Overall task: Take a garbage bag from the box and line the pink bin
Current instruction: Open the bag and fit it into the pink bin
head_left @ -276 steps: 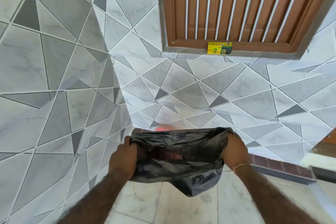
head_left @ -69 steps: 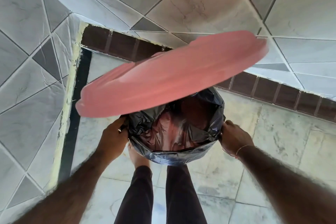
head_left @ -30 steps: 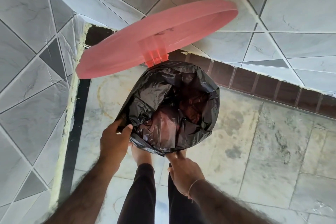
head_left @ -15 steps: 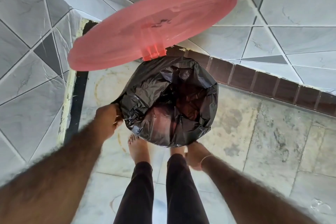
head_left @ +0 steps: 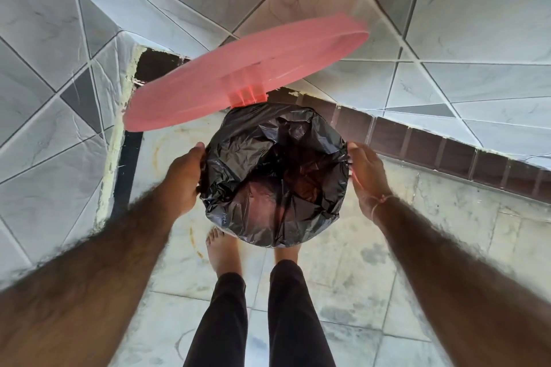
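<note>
The black garbage bag (head_left: 277,176) sits inside the pink bin, its edge folded down over the rim, so the bin's body is hidden. The pink lid (head_left: 244,77) stands raised on its hinge at the back. My left hand (head_left: 185,179) is at the bag's left rim with its fingers curled on the plastic. My right hand (head_left: 366,179) lies flat against the bag's right side, palm towards the bin, gripping nothing. The box of bags is out of view.
The bin stands in a corner: a grey tiled wall (head_left: 44,128) on the left, a tiled wall with a brown brick skirting (head_left: 447,146) behind. My bare feet (head_left: 222,250) and dark trouser legs are just in front of the bin on the marble floor (head_left: 417,247).
My right hand has moved from low at the bin's front up to its right side. The left hand stays at the left rim. The lid has tilted slightly.
</note>
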Demonstrator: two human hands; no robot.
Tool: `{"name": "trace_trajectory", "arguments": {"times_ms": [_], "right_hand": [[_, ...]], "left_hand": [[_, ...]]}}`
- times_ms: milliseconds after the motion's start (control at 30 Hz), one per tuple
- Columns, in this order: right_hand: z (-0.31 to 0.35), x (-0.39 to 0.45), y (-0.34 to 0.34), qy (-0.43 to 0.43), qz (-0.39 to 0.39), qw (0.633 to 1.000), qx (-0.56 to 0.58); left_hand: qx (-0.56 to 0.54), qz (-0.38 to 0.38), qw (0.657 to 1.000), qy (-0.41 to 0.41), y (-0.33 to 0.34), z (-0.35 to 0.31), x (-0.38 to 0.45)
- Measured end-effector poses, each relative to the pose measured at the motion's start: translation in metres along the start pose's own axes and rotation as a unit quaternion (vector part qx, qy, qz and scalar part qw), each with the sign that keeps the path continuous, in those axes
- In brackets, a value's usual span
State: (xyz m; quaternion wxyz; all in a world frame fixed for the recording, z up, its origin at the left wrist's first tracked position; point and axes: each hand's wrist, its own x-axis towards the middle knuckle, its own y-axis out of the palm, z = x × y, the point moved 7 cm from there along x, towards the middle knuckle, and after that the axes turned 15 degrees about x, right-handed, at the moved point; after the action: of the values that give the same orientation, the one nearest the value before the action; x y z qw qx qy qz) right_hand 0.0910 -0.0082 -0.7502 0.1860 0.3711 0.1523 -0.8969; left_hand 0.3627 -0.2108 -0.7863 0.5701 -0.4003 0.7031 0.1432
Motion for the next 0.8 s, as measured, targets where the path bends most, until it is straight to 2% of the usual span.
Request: {"name": "trace_trajectory", "arguments": {"times_ms": [67,167,233,300,367,467,633,733,800], "right_hand": [[0.005,0.002,0.005,0.009,0.006,0.999,-0.041],[0.013,-0.006,0.017,0.043,0.066,0.994,-0.076],[0.018,-0.013,0.022,0.073,0.095,0.987,-0.103],[0.022,-0.020,0.024,0.099,0.119,0.984,-0.085],[0.029,-0.026,0.027,0.098,0.136,0.983,-0.073],[0.039,-0.025,0.020,0.067,0.107,0.988,-0.093],[0.053,-0.008,0.008,-0.001,0.015,0.993,-0.118],[0.080,-0.008,0.017,0.006,0.016,0.999,-0.043],[0.100,-0.011,0.029,0.028,0.059,0.997,0.051]], "left_hand": [[0.013,-0.028,1.000,0.006,-0.001,-0.011,-0.002],[0.028,-0.072,0.996,0.046,-0.011,-0.030,-0.008],[0.030,-0.063,0.994,0.084,-0.012,-0.041,-0.013],[0.035,-0.028,0.993,0.111,-0.007,-0.050,-0.018],[0.026,-0.003,0.994,0.106,-0.006,-0.051,-0.019],[0.004,-0.034,0.997,0.069,-0.020,-0.046,-0.019],[-0.094,-0.083,0.990,0.061,-0.050,-0.041,-0.033],[-0.224,-0.062,0.972,0.044,-0.068,-0.040,-0.041],[-0.283,-0.021,0.958,0.049,-0.076,-0.048,-0.048]]}}
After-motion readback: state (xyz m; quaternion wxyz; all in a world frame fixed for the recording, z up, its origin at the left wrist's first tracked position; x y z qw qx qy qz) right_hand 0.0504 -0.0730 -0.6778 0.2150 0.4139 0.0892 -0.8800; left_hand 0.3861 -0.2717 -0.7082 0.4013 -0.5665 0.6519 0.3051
